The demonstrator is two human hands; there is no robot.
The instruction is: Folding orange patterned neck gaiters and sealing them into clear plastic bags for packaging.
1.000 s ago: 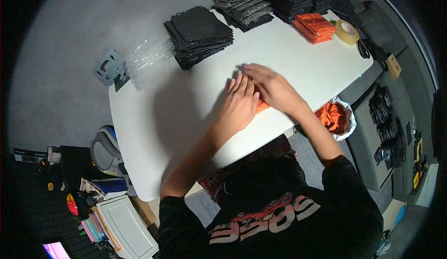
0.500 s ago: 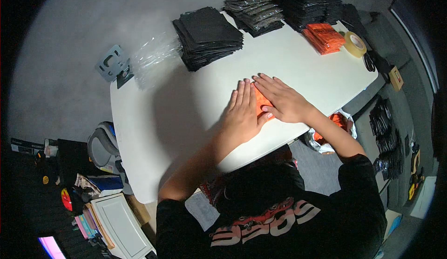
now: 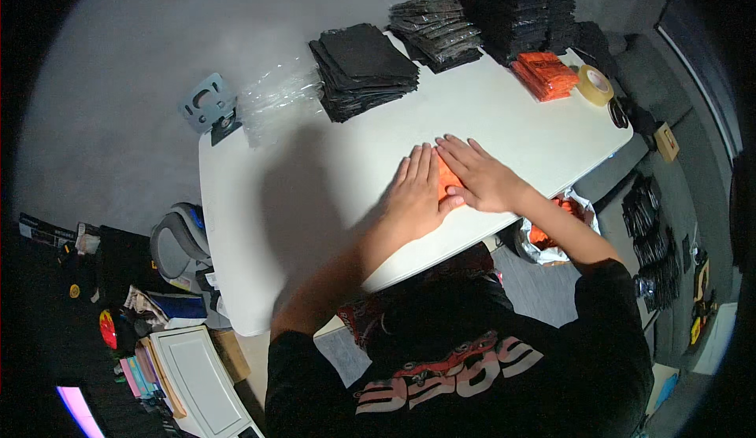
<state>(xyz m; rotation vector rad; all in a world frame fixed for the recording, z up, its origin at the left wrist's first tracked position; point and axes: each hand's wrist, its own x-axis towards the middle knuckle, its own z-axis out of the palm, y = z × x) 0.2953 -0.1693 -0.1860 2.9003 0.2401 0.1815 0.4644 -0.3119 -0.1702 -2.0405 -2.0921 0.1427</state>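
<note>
An orange piece of folded material (image 3: 447, 172) lies on the white table near its front edge, partly covered by both hands. My left hand (image 3: 413, 198) is open and flat on its left side, fingers extended away from me. On the right side rests my right hand (image 3: 490, 182), also open, with straight fingers angled toward the left one and its thumb near the left thumb.
Along the back of the white table (image 3: 236, 194) are a clear plastic pile (image 3: 279, 96), black stacks (image 3: 362, 64), an orange bundle (image 3: 543, 76) and a tape roll (image 3: 594, 85). A bag of orange items (image 3: 543, 241) sits below the right edge, beside a grey sofa (image 3: 661, 84).
A second ago my right hand overlapped my left fingers. It has since slid right and flattened, and more of the orange piece shows between the hands.
</note>
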